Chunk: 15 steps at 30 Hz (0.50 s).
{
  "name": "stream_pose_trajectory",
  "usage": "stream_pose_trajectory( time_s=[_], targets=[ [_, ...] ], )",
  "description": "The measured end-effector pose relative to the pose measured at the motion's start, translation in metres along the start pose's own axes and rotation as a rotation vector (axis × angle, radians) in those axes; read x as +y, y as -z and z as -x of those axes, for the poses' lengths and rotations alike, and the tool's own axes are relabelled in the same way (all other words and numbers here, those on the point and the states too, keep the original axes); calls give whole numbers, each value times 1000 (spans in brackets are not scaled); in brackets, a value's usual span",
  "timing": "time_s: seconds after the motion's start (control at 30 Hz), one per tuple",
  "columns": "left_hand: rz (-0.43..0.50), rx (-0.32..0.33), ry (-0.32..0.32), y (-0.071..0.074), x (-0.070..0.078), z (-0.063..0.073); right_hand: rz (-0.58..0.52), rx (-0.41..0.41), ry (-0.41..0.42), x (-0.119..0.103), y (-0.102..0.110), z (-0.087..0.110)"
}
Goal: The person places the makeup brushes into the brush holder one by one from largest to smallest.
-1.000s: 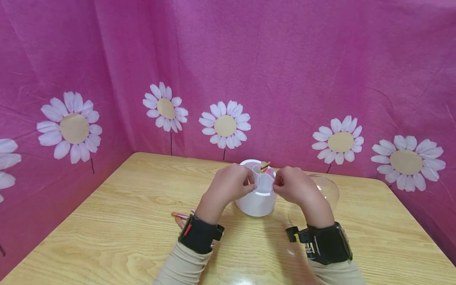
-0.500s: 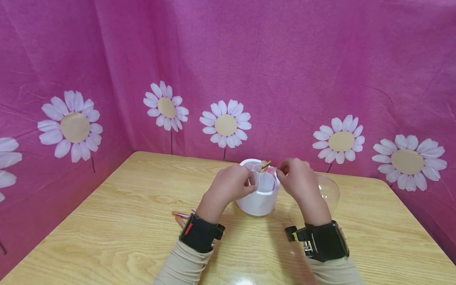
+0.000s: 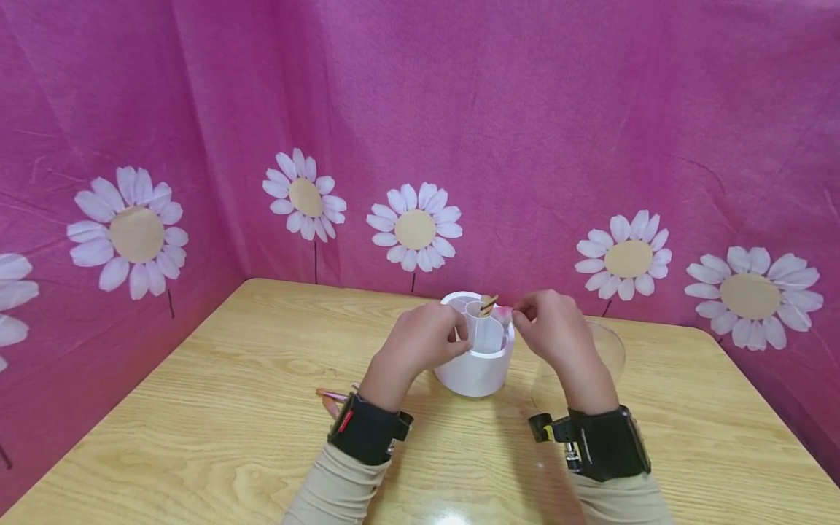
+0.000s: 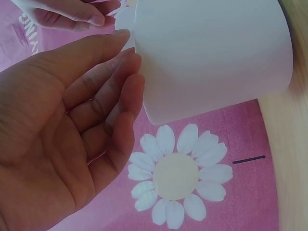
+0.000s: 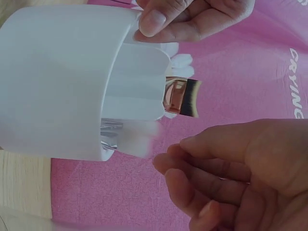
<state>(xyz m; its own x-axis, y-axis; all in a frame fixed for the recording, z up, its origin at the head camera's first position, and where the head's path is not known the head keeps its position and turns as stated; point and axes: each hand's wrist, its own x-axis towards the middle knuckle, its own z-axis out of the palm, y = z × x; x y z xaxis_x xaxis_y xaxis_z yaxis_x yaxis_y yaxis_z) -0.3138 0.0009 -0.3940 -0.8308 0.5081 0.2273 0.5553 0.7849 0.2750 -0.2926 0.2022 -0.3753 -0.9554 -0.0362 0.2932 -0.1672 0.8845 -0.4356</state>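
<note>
Pinching lightly, the left hand (image 3: 426,334) has its thumb and a finger at the near rim of the white holder (image 3: 472,375), which stands upright on the table (image 3: 197,423). The right hand (image 3: 556,328) is relaxed and released, fingers loosely curled with the thumb close against them, just beside the pink-tipped brushes (image 5: 137,144) on the right side of the holder. Whether its fingertips graze the bristles, I cannot tell.

A second ago the right hand was lower, at the near right part of the holder's rim; now it is farther back and a little higher, by the bristles. The left hand and the holder have kept their places.

A dark-bristled brush (image 5: 180,96) with a coppery ferrule sticks up from the holder's middle tube. To the right of the holder is a clear cover (image 3: 610,350), partly hidden by the right arm. Loose brushes (image 3: 335,397) lie left of the holder and nearer the person, partly behind the left wrist. Pink cloth (image 3: 512,109) printed with daisies hangs behind the holder.
</note>
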Motion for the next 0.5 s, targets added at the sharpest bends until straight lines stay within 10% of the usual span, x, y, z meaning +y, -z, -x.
stream_pose_trajectory(
  time_s=[0.5],
  targets=[
    [28,8,12,3,-8,0,8,-126,-9,1,-5,-2]
  ],
)
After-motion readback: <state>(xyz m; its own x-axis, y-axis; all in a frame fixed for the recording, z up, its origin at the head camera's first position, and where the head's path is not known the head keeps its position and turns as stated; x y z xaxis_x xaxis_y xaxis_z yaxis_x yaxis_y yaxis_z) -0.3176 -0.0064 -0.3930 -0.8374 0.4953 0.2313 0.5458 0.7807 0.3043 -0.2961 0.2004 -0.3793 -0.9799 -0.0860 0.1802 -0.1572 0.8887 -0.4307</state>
